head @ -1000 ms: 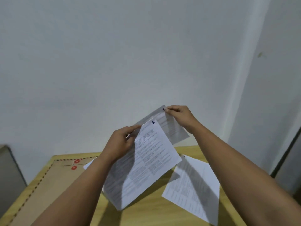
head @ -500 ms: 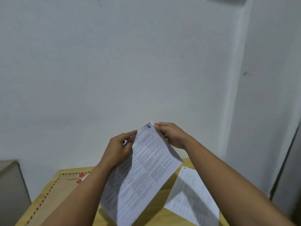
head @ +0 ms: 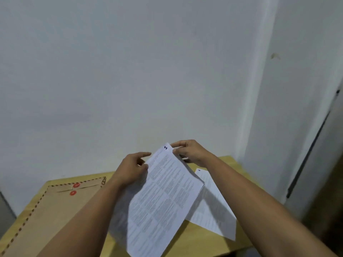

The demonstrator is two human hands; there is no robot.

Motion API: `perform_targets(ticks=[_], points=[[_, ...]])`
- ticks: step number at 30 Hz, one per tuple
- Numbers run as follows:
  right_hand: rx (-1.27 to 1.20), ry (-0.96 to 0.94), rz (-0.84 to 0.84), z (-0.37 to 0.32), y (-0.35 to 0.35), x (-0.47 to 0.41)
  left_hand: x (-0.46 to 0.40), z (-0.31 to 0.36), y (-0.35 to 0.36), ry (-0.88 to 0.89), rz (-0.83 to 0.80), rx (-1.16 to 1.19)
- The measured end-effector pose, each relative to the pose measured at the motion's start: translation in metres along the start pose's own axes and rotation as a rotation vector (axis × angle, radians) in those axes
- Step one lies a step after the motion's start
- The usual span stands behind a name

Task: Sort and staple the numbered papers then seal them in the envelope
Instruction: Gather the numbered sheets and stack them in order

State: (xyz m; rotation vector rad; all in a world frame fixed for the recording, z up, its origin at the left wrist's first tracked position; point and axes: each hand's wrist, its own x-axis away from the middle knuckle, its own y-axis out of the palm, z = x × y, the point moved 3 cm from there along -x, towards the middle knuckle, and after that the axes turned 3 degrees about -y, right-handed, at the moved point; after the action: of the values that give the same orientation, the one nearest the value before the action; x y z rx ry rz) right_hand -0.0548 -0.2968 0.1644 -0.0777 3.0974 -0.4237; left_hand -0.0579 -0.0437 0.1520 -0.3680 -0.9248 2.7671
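Observation:
I hold a small stack of printed white papers (head: pixel 163 197) tilted above the table, the top sheet marked 1 in its upper corner. My left hand (head: pixel 130 169) grips the stack's upper left edge. My right hand (head: pixel 189 152) pinches the top right corner, fingers behind the sheets. One more numbered sheet (head: pixel 213 210) lies flat on the table at the right, partly under the held stack. A brown envelope (head: pixel 46 210) with a dashed border and two red string buttons lies flat on the left.
The wooden table (head: pixel 200 243) stands in a corner against white walls. Its right edge runs close to the loose sheet. A grey surface (head: pixel 5 212) shows at the far left and a dark door frame (head: pixel 306 160) at the right.
The sheet marked 5 that my right hand held behind has been brought in line with the stack under sheet 1. Both hands sit lower in view; the camera tilted up, then back.

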Motion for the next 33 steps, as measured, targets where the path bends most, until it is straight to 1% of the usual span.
perform_targets(ticks=[3,5,7,11,14,16,23,28,31,33], points=[[0.301,0.087,0.081,0.055,-0.033,-0.019,-0.013,-0.026,0.029,-0.031,-0.056,-0.035],[0.533,0.173,0.091,0.093,-0.058,-0.030,-0.021,-0.046,0.047,-0.052,-0.080,-0.037],[0.707,0.272,0.083,0.129,-0.081,-0.038,-0.029,-0.063,0.063,-0.073,-0.090,-0.043],[0.881,0.421,0.005,0.178,-0.104,-0.048,-0.046,-0.090,0.083,-0.113,-0.099,-0.061],[0.992,0.476,0.005,0.192,-0.110,-0.056,-0.058,-0.106,0.091,-0.124,-0.093,-0.064],[0.974,0.481,0.017,0.194,-0.114,-0.063,-0.062,-0.114,0.096,-0.129,-0.093,-0.052],[0.762,0.448,0.088,0.206,-0.121,-0.071,-0.060,-0.121,0.101,-0.134,-0.107,0.003],[0.730,0.429,0.094,0.202,-0.118,-0.061,-0.052,-0.105,0.091,-0.127,-0.091,0.027],[0.773,0.381,0.104,0.195,-0.113,-0.049,-0.043,-0.093,0.079,-0.108,-0.078,0.028],[0.707,0.337,0.153,0.186,-0.111,-0.042,-0.038,-0.085,0.070,-0.082,-0.072,0.021]])
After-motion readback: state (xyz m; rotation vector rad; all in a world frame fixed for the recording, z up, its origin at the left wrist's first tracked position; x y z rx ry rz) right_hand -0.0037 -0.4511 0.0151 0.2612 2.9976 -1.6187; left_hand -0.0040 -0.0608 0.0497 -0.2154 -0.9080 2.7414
